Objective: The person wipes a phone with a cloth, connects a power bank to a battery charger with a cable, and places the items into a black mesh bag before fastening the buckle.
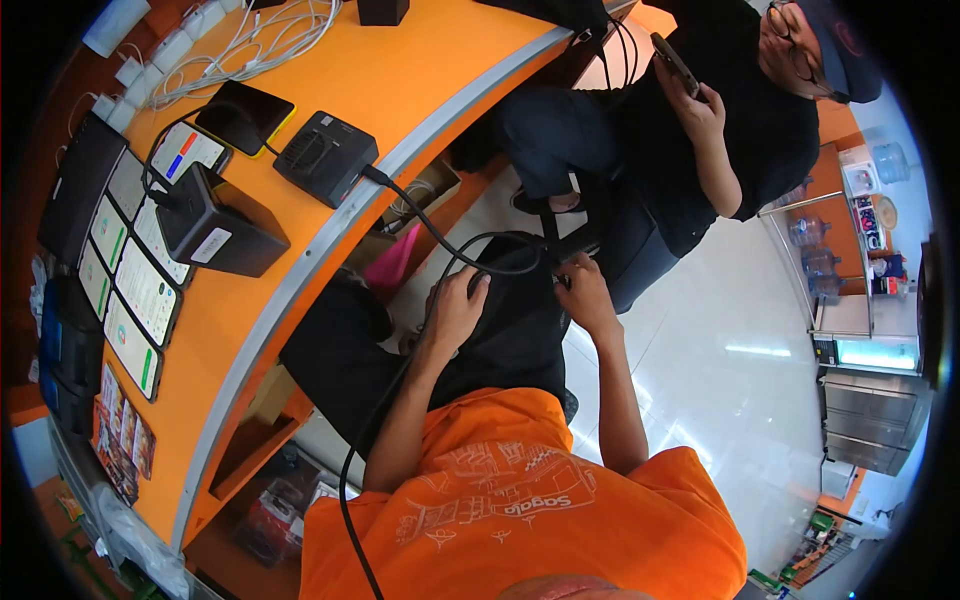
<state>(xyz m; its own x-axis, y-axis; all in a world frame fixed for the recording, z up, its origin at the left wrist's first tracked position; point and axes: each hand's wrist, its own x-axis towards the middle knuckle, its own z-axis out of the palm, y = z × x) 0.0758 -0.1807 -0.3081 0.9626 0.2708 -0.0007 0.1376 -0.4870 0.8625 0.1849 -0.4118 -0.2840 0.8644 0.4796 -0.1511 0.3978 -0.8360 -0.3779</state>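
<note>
My left hand rests over my lap with its fingers curled, right beside a black cable. Whether the cable runs through those fingers is hidden. On the other side of the lap, my right hand is closed in a pinch around something small and dark that I cannot make out. The cable plugs into a black box at the desk's edge, loops between my hands and runs down past my left arm. Under both hands lie my black trousers.
Along the orange desk sit several phones, a black block-shaped device and a tangle of white cables. A seated person in black holds a phone close by. Shelves with water jugs stand to the right.
</note>
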